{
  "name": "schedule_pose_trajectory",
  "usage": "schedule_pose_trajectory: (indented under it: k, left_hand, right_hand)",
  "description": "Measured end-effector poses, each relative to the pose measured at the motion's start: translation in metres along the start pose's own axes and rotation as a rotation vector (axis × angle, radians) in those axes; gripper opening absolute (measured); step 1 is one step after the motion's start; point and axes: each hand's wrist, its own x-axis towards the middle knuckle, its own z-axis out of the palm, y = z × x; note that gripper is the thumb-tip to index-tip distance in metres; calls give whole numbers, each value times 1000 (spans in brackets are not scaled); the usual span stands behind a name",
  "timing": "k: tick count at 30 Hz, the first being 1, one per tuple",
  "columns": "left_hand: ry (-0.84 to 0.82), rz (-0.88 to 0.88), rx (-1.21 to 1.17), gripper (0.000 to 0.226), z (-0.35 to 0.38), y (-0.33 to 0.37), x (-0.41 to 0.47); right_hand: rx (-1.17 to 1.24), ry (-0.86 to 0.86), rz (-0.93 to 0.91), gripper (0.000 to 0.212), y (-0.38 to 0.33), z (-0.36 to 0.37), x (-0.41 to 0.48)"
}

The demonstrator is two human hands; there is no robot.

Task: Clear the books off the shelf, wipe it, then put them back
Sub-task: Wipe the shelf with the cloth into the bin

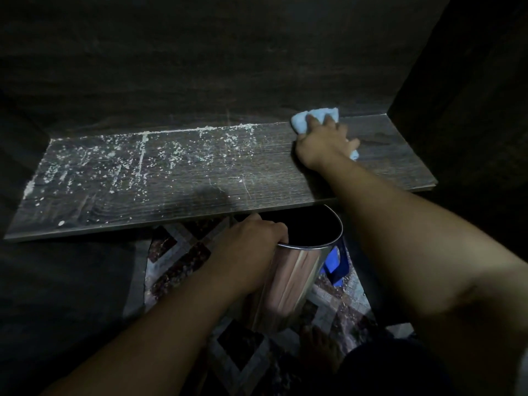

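A dark wooden shelf [200,181] spans the view with no books on it. White crumbs and dust cover its left and middle parts, thickest along the back edge. My right hand [323,141] presses a light blue cloth [314,117] flat on the shelf near its back right corner. The strip to the right of the cloth looks free of dust. Just below the shelf's front edge, my left hand [251,250] grips the rim of a shiny metal bin [294,278] and holds it tilted.
The dark back panel [200,67] and right side wall [463,110] enclose the shelf. Below lies a patterned tiled floor [183,252]. A blue object [334,264] shows behind the bin. A bare foot [320,350] stands on the floor.
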Motion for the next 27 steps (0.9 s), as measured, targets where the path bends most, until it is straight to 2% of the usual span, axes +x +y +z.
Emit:
schedule_pose_trajectory:
  k: [7,13,23,27]
  left_hand:
    - [1,-18,2,24,-4,-11,-12]
    - [1,-47,18,27,-9,-17,-18]
    - [-26,-80,6,19,-17,-24,-28]
    - [7,-61,17,23,-15,-29,-31]
  right_hand:
    - [123,72,-146,56,-39,15,-11]
    - [47,59,-222,54,-58,20,-13]
    - [-41,16,-609,51,-27,25,-44]
    - [149,45,-711,52,-2,26,-77]
